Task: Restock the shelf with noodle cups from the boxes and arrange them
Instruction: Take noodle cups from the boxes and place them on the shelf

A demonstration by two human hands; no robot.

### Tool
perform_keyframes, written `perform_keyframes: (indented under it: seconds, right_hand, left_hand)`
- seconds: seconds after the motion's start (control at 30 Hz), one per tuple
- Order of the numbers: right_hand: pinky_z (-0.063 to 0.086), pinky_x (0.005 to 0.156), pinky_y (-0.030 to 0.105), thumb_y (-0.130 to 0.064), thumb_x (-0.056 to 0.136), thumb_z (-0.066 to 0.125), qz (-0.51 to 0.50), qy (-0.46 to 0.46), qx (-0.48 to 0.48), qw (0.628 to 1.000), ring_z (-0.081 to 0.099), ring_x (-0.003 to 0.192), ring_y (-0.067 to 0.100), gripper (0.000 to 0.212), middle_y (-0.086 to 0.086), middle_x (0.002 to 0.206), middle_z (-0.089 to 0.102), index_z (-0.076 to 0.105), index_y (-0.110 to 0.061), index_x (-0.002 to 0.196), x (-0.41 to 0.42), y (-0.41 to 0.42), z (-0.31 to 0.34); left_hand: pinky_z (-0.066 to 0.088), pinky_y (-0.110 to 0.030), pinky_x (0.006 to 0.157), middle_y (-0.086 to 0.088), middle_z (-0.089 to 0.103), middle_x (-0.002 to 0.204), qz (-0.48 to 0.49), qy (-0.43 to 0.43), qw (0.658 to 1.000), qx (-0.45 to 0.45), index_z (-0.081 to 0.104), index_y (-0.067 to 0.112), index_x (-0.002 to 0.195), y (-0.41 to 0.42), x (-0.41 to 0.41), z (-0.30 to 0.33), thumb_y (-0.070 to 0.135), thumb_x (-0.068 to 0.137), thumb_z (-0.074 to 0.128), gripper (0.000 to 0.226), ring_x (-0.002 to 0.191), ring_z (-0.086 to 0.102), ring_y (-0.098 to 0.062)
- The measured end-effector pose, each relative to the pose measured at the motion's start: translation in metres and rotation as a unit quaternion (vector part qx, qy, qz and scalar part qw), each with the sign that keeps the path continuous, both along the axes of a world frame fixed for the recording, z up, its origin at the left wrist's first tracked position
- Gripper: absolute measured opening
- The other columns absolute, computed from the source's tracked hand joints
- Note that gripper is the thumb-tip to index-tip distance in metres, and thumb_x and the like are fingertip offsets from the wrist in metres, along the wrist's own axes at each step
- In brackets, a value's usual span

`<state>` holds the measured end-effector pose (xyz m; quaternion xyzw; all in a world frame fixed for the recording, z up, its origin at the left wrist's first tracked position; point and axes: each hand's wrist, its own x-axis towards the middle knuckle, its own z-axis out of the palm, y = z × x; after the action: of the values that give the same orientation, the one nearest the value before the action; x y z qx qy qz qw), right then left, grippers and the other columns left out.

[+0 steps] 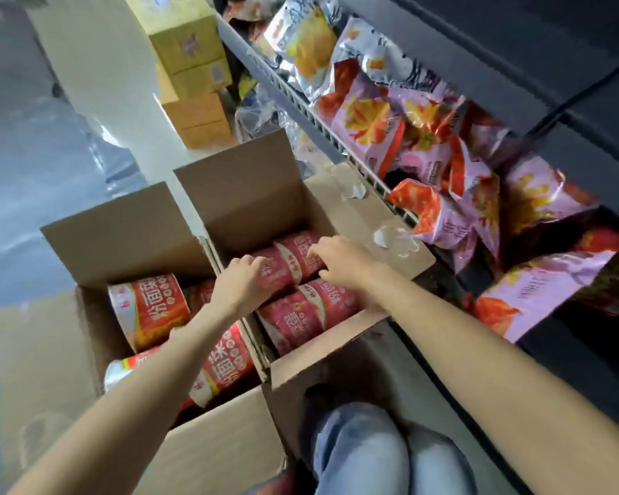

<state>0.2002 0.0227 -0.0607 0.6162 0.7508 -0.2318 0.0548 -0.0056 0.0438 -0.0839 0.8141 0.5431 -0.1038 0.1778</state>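
Observation:
Two open cardboard boxes stand on the floor in front of me. The right box (251, 194) holds several pink-red noodle cups (301, 316) lying on their sides. The left box (122, 230) holds red-orange noodle cups (151, 309), also on their sides. My left hand (242, 284) curls over the left end of a pink-red cup (293, 255) in the right box. My right hand (340, 262) grips the same cup's right end. Both forearms reach down from the bottom of the frame.
A dark shelf (322, 126) with a slotted front rail runs along the right, filled with pink and orange snack bags (379, 126). Stacked yellow cartons (190, 55) stand on the floor behind the boxes. My knees in blue jeans (365, 455) are at the bottom.

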Motion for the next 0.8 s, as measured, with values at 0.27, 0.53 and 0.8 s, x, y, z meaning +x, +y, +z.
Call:
perform_keyframes:
  seconds: [0.27, 0.53, 0.8]
  right_hand:
    - [0.029, 0.110, 0.042, -0.020, 0.100, 0.040, 0.221, -0.166, -0.105, 0.955, 0.032, 0.137, 0.033, 0.055, 0.015, 0.150, 0.033, 0.020, -0.008, 0.150, -0.011, 0.038, -0.125]
    - [0.015, 0.117, 0.049, -0.023, 0.086, 0.067, 0.222, -0.208, -0.201, 0.931, 0.012, 0.145, 0.038, 0.102, 0.021, 0.157, 0.008, -0.011, -0.019, 0.153, -0.001, 0.023, -0.175]
    - [0.024, 0.113, 0.047, -0.034, 0.079, 0.071, 0.245, -0.144, -0.088, 0.955, 0.038, 0.128, 0.037, 0.104, 0.021, 0.138, 0.038, -0.001, -0.026, 0.153, 0.005, 0.024, -0.141]
  left_hand:
    - [0.033, -0.040, 0.105, -0.011, 0.040, 0.144, -0.020, 0.065, 0.995, -0.070, 0.027, 0.012, 0.145, -0.004, 0.036, -0.092, 0.050, 0.083, 0.063, 0.081, 0.132, 0.037, -0.031]
    - [0.041, -0.043, 0.097, -0.012, 0.039, 0.141, 0.048, 0.064, 0.987, -0.140, 0.031, 0.009, 0.140, -0.006, 0.050, -0.129, 0.048, 0.080, 0.066, 0.080, 0.129, 0.039, -0.032]
    - [0.040, -0.041, 0.098, -0.009, 0.045, 0.137, 0.028, 0.072, 0.994, -0.074, 0.034, 0.011, 0.137, -0.005, 0.042, -0.111, 0.050, 0.078, 0.067, 0.078, 0.126, 0.044, -0.029]
